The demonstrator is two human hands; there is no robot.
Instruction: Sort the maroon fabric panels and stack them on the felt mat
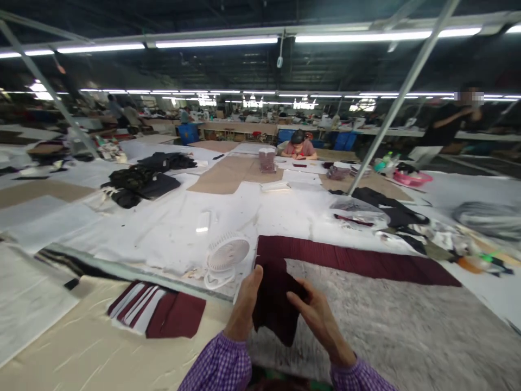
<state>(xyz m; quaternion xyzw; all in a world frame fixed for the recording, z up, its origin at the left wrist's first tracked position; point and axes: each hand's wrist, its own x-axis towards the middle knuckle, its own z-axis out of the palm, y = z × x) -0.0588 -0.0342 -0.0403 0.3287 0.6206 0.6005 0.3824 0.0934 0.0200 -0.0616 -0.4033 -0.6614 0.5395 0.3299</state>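
A dark maroon fabric piece (277, 304) hangs between my two hands, above the grey mottled table surface (366, 326). My left hand (246, 298) pinches its left edge, thumb on top. On the opposite side my right hand (313, 309) grips the upper right corner between thumb and fingers. Just beyond lies a long maroon fabric strip (358, 260), stretched out to the right. To the left, a row of overlapping maroon pieces (179, 315) with white strips between them rests on a cream cover.
A small white fan (228, 255) stands close to my left hand. Dark garments (150, 179) lie in a heap at the far left. A slanted metal pole (401, 103) rises at right, near a pink basin (413, 177). Across the table a person (299, 146) leans over fabric.
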